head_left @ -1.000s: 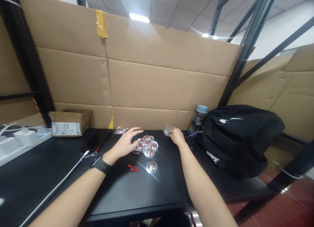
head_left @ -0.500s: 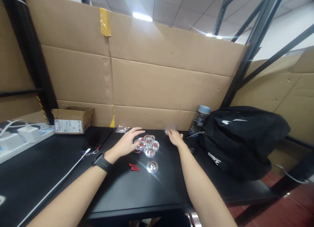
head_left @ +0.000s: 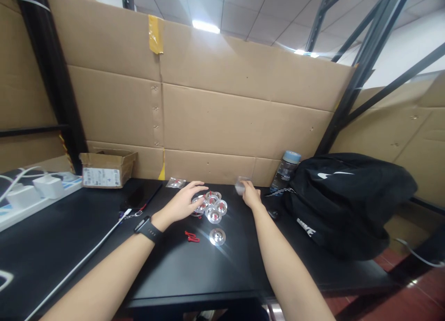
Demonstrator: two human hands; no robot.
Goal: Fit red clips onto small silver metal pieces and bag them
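Note:
My left hand (head_left: 186, 201) is open, its fingers stretched over the left side of a small pile of shiny finger cymbals (head_left: 213, 214) with red cords. Thumb and fingertips are at the pile's edge. A single finger cymbal (head_left: 217, 237) lies apart in front of the pile, and a loose red cord (head_left: 192, 237) rests to its left. Farther back, at the foot of the cardboard wall, my right hand (head_left: 251, 194) has its fingers closed on a clear plastic bag (head_left: 239, 185). The fingertips are partly hidden behind the hand.
A clear packet (head_left: 175, 183) lies at the back. To the right stand a water bottle (head_left: 285, 172) and a black backpack (head_left: 347, 205). On the left are an open cardboard box (head_left: 108, 169), a power strip (head_left: 71, 186) and a white cable (head_left: 79, 261). Cardboard (head_left: 208, 126) walls the back.
The view has shifted slightly, moving everything a little right. The clear plastic bag at my right hand shows more plainly and lower. My left hand stays by the cymbals.

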